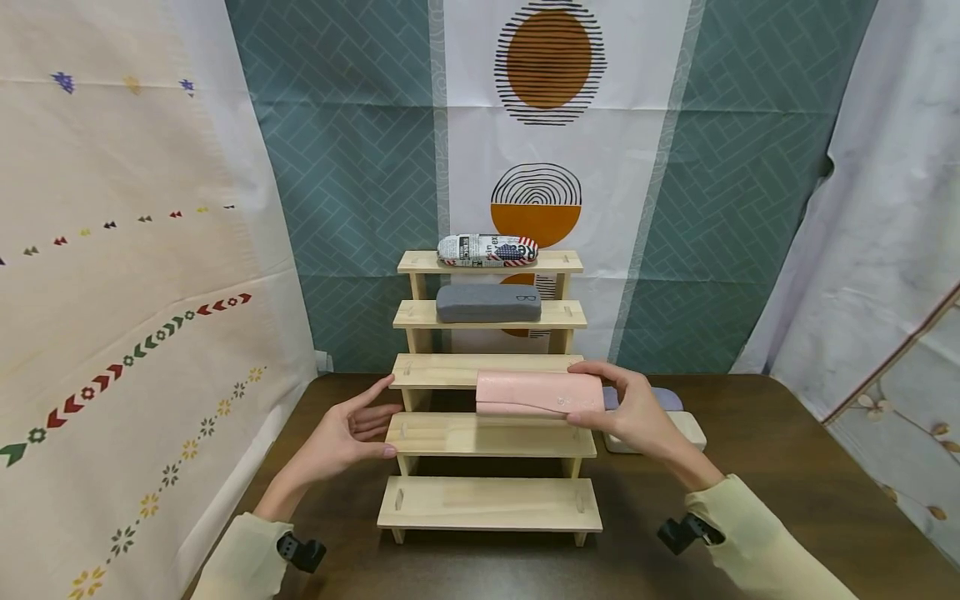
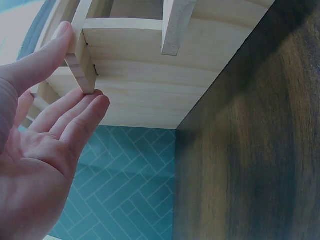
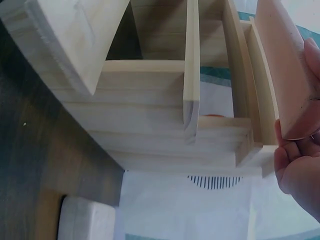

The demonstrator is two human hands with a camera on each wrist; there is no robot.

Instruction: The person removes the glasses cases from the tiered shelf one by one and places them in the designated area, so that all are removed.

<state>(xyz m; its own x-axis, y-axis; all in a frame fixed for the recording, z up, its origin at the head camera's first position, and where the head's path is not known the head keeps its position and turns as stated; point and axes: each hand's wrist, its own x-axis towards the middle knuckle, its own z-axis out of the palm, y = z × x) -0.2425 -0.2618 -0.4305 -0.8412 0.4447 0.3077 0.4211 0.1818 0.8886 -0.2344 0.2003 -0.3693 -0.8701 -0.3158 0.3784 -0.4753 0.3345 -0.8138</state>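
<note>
A wooden stepped shelf [image 1: 487, 504] stands on the table. My left hand [image 1: 341, 437] holds its left side, thumb at the front corner of the second board from the bottom and index fingertip at the middle board. In the left wrist view, the thumb and fingers of the left hand [image 2: 50, 110] span a board end. My right hand [image 1: 633, 412] grips the right end of a pink glasses case [image 1: 536, 393], thumb below and fingers above. The case lies level, overlapping the middle board's front edge. The right wrist view shows the pink case [image 3: 287, 60] beside the boards.
On the top board lies a newsprint-patterned glasses case [image 1: 487, 250], and below it a grey glasses case [image 1: 487, 303]. Behind my right hand, a lavender case [image 1: 666, 398] and a white case [image 1: 692, 429] lie on the dark table [image 1: 750, 483]. Fabric hangs on three sides.
</note>
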